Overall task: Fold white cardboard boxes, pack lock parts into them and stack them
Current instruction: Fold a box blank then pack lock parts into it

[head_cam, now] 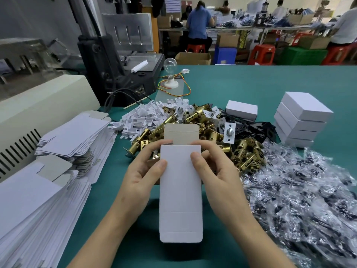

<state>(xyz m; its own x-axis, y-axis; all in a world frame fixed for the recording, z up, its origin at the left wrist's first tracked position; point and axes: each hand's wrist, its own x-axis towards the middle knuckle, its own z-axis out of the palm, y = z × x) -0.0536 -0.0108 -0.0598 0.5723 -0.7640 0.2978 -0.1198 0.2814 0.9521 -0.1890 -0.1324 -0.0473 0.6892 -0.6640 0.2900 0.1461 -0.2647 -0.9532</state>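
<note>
While fingers pinch it, the box sits between them.

White box blank, grey inner flap; brass latches at 12 o'clock; teal table; red stools

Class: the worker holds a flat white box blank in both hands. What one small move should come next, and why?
Probably squeeze the box blank at its long edges so it opens into a sleeve: the left hand and right hand pinch it near its top, it is flat, its end flaps are unfolded, and brass latches lie behind it.
</note>
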